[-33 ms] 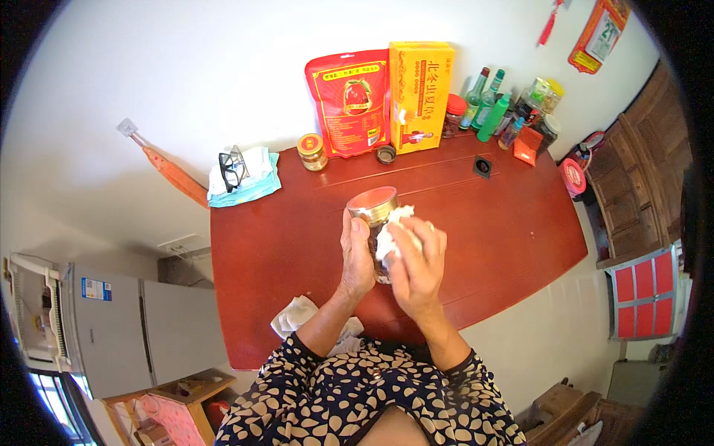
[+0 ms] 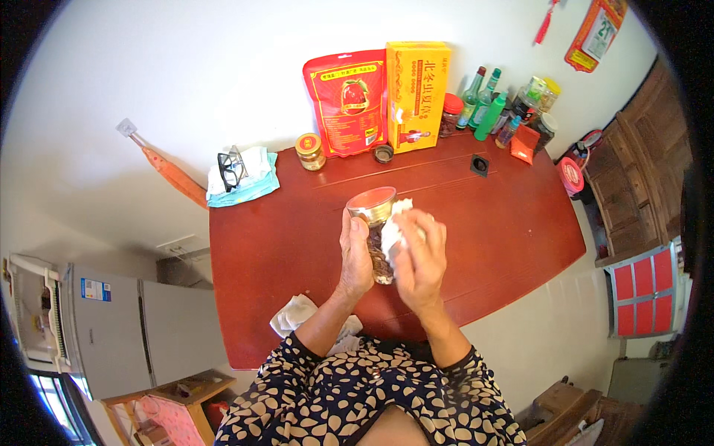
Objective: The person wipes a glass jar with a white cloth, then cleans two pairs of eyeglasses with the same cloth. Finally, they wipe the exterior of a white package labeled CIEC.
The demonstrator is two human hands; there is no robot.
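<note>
1. Red-brown tabletop (image 2: 506, 223); near edge partly hidden by wearer's patterned top (image 2: 372, 394) and forearms.
2. Grey refrigerator (image 2: 182, 327): off the left edge, lower part cut off by a wooden stand (image 2: 201, 390).
3. Far edge, middle: upright yellow box (image 2: 416, 97), red pouch (image 2: 346, 104) just beside it.
4. Far right corner: green bottles (image 2: 470, 97) and lidded jars, crowded; rear ones overlapped, contents hard to make out.
5. Far left corner: folded light-blue cloth (image 2: 260, 192), black-framed glasses (image 2: 230, 172) on it.
6. Near edge, left of centre: crumpled white cloth (image 2: 294, 314), part hidden by left forearm.
7. Left hand (image 2: 357, 260): grasping clear jar's left side. Right hand (image 2: 422, 256): pressing white wipe (image 2: 393, 232) to its right side; fingers blurred.
8. Clear jar (image 2: 378, 249): over tabletop middle, red-topped lid up, dark contents; can't tell if base touches.
9. Far edge, by pouch: small gold-lidded jar (image 2: 310, 154).
</note>
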